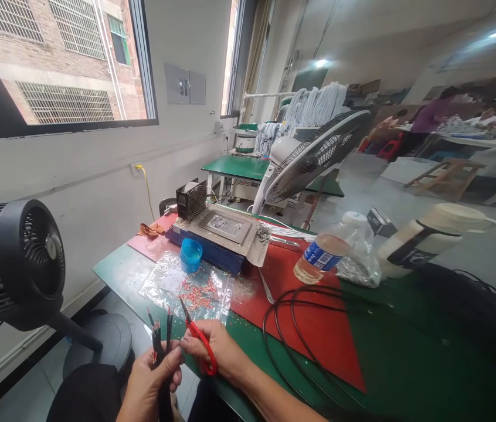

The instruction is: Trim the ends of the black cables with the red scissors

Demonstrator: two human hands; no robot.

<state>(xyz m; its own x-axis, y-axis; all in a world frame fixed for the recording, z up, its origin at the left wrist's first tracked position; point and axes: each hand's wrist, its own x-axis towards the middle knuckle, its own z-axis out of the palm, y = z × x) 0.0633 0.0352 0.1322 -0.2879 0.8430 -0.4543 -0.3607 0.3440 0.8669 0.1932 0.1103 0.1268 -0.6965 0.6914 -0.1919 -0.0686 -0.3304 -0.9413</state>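
My left hand (146, 381) is closed around a bunch of black cables (157, 337), whose upper ends show thin red and other coloured wires. Beside it, my right hand (224, 351) grips red-handled scissors (205, 343), with the blades pointing up and away from me. The fingertips of both hands meet near the cables. Just beyond them lies a clear plastic sheet or bag (160, 284), scattered with small red wire clippings (197, 293). A blue cup (190, 256) stands on its far part.
Behind the cup sits a blue soldering-pot-like machine (226, 258) with a small fan (193, 200). A bottle (320, 258), a bag of metal bits (360, 266), a jug (428, 240) and looped black cable (292, 316) lie rightward. Fans stand left (28, 264) and behind (313, 158).
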